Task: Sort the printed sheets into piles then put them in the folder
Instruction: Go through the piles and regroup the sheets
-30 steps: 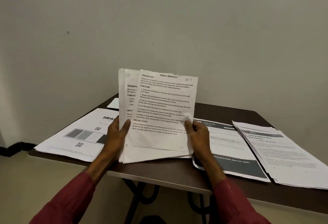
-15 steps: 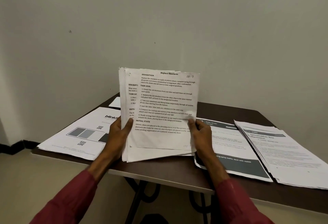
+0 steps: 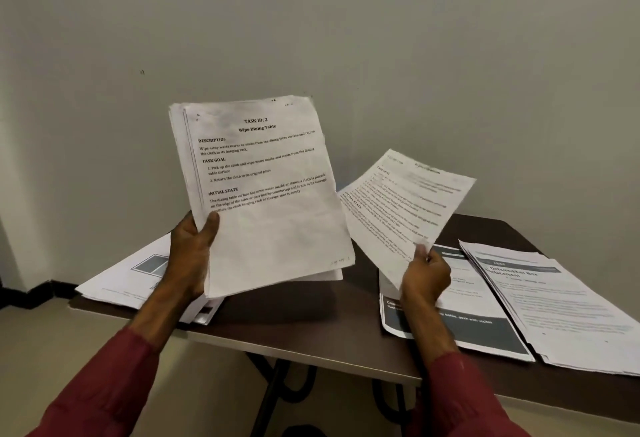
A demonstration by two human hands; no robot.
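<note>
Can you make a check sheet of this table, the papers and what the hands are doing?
Surface: brown table, partly covered by paper.
Job's things: stack of sheets held up, top page titled Wipe Dining Table; single sheet held to its right; left pile, middle pile and right pile lie on the table; no folder seen.
Clutter: nothing seen.
Hands: left hand grips the stack; right hand pinches the single sheet.
Cables: nothing seen.
Surroundings: plain wall behind, pale floor below.

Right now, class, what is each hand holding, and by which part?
Left hand grips the stack of sheets at its lower left edge; the right hand pinches a single sheet near its lower edge.
</note>
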